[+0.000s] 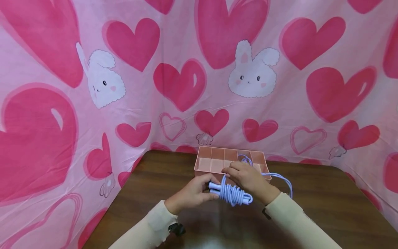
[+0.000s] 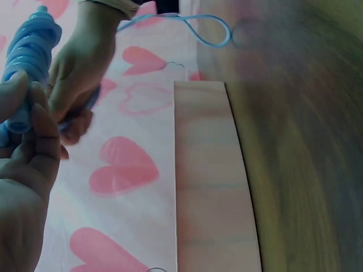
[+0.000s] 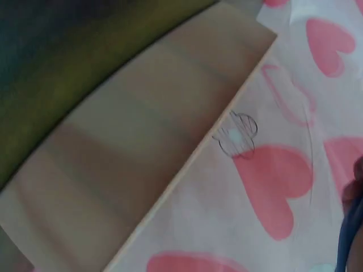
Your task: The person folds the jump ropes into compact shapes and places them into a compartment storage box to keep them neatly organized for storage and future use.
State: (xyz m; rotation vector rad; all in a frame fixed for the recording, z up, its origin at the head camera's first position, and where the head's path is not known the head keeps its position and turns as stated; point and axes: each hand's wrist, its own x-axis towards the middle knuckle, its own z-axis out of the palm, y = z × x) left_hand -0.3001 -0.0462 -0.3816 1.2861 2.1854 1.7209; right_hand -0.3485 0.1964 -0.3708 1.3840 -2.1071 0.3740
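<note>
A light blue jump rope (image 1: 233,195) is bundled up, its cord wound in several turns round its handles. My left hand (image 1: 195,192) grips the handle ends between thumb and fingers, at the left end of the bundle. Over the bundle's far side, my right hand (image 1: 245,175) holds the cord with curled fingers. In the left wrist view the coils (image 2: 33,48) rise above the left thumb, and the right hand (image 2: 84,65) is close beside them. Only a sliver of the right fingers (image 3: 357,175) and a bit of cord (image 3: 349,238) show in the right wrist view.
Behind the hands, a pink divided box (image 1: 203,164) stands on the brown wooden table (image 1: 314,207). Some loose cord (image 1: 247,159) lies in one compartment, and more cord (image 1: 287,180) loops over the box's right side. A heart-and-rabbit cloth (image 1: 214,100) hangs around the table.
</note>
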